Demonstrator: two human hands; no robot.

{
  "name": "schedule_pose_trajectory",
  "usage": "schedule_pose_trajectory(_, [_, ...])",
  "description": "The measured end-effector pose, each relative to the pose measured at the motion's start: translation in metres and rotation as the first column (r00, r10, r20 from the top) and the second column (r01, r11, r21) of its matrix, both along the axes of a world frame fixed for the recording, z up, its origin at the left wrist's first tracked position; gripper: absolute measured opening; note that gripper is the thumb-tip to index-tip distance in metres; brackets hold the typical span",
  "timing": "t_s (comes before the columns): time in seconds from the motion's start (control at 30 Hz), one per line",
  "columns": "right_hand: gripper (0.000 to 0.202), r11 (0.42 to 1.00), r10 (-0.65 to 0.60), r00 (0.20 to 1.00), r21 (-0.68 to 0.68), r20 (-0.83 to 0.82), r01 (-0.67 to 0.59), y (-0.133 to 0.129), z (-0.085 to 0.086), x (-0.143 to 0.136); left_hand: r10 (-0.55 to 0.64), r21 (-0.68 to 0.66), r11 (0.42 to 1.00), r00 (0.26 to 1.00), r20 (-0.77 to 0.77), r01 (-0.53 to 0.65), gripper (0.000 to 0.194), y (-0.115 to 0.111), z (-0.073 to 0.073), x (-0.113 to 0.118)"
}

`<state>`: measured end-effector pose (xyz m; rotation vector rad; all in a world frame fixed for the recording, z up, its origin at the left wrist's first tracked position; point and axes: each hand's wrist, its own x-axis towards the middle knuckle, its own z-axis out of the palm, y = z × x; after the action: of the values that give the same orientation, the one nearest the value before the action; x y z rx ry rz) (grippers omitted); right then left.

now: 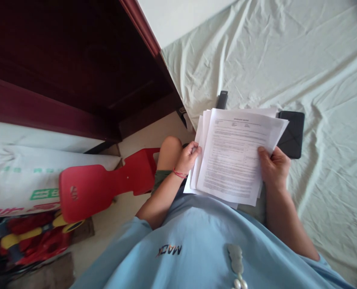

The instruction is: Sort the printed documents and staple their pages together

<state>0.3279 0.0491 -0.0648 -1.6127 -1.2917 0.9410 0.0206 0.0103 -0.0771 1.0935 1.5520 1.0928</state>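
A loose stack of printed paper sheets [231, 160] is held in front of my body, its sheets fanned out unevenly. My left hand [189, 158] is closed on the stack's left edge, with a red string around the wrist. On the right edge, my right hand [275, 164] grips the sheets, thumb on top and fingers underneath. The top sheet carries a heading and dense lines of text, too small to read. Just behind the papers lies a black stapler-like object [222, 99], partly covered by them. A flat black case [293, 134] rests beside my right hand.
A bed with a wrinkled pale sheet [331, 72] spreads along the right. Dark red wooden furniture [61, 52] stands at the upper left. A red plastic chair [90, 188] is beside my knee, near a white printed sack [19, 172] and a yellow-and-red item [37, 235].
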Motion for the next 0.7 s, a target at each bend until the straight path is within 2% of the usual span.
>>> schedule_pose_trajectory(0.23, [0.034, 0.999, 0.040, 0.999, -0.029, 0.006, -0.040, -0.001, -0.002, -0.004, 0.025, -0.005, 1.000, 0.992, 0.121, -0.025, 0.063, 0.000, 0.006, 0.011])
schedule_pose_trajectory(0.33, [0.035, 0.996, 0.078, 0.996, -0.045, 0.042, -0.076, 0.000, -0.005, -0.003, 0.027, -0.003, 1.000, 0.995, 0.094, -0.027, 0.063, 0.001, 0.003, 0.010])
schedule_pose_trajectory(0.57, [0.028, 0.999, 0.008, 1.000, -0.040, 0.002, -0.007, 0.005, 0.002, -0.005, 0.066, 0.007, 0.998, 0.997, 0.046, -0.066, 0.054, 0.000, 0.002, 0.005])
schedule_pose_trajectory(0.7, [0.028, 0.999, 0.030, 0.995, -0.034, 0.092, -0.027, 0.004, 0.006, -0.004, 0.081, 0.042, 0.996, 0.996, 0.041, -0.083, 0.053, -0.001, -0.002, 0.005])
